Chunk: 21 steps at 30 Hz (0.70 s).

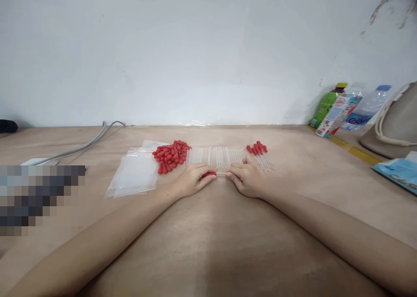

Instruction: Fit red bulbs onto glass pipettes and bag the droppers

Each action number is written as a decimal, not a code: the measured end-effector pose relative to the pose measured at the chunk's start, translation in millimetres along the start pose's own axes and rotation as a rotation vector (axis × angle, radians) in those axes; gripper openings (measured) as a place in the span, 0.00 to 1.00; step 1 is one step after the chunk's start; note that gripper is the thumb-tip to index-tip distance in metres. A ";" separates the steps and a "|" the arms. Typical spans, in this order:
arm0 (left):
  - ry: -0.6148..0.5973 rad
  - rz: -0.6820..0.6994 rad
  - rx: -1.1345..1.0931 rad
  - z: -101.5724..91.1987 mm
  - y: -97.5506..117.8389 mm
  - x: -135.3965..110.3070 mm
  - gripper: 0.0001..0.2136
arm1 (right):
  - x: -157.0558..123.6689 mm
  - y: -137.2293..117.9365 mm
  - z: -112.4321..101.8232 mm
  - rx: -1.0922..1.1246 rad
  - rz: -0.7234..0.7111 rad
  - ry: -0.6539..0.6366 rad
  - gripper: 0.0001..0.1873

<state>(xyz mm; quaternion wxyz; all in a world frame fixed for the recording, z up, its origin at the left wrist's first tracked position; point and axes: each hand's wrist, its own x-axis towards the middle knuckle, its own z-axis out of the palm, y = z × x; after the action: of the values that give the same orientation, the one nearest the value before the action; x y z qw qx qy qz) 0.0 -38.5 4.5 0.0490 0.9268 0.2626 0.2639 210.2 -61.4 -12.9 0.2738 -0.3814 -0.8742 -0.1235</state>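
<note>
My left hand (193, 179) is closed, pinching a red rubber bulb (208, 174) between thumb and fingers. My right hand (245, 178) is closed too, gripping a clear glass tube (221, 173) whose end meets the bulb. Both hands rest on the wooden table (211, 236). Just beyond them lies a row of clear glass tubes (216, 155). A heap of loose red bulbs (171, 155) sits to the left of the tubes. Several finished droppers with red bulbs (260, 154) lie to the right.
Clear plastic bags (135, 172) lie left of the bulbs. A grey cable (81, 147) runs along the back left. Bottles (339, 110) lean on the wall at the back right, beside a beige bag (395, 123) and a blue packet (399, 171).
</note>
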 end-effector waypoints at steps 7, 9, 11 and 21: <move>0.015 0.032 -0.003 2.1 -1.9 -1.3 0.07 | -1.1 1.7 1.5 0.030 0.019 -0.063 0.17; 0.041 0.028 -0.008 1.7 -0.8 -1.9 0.07 | -1.5 2.2 2.0 0.057 0.034 -0.061 0.17; 0.074 0.012 -0.020 1.0 0.0 -2.6 0.07 | -1.8 1.9 2.0 0.109 0.057 -0.048 0.15; 0.104 -0.047 -0.047 2.8 -6.8 -6.2 0.07 | -5.0 0.0 -0.8 0.212 0.119 0.069 0.07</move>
<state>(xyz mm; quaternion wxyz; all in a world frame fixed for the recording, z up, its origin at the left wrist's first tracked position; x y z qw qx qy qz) -6.2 -35.7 -2.4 0.0630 0.9041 0.2802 0.3164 213.3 -64.7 -15.2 0.3492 -0.3973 -0.8482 -0.0271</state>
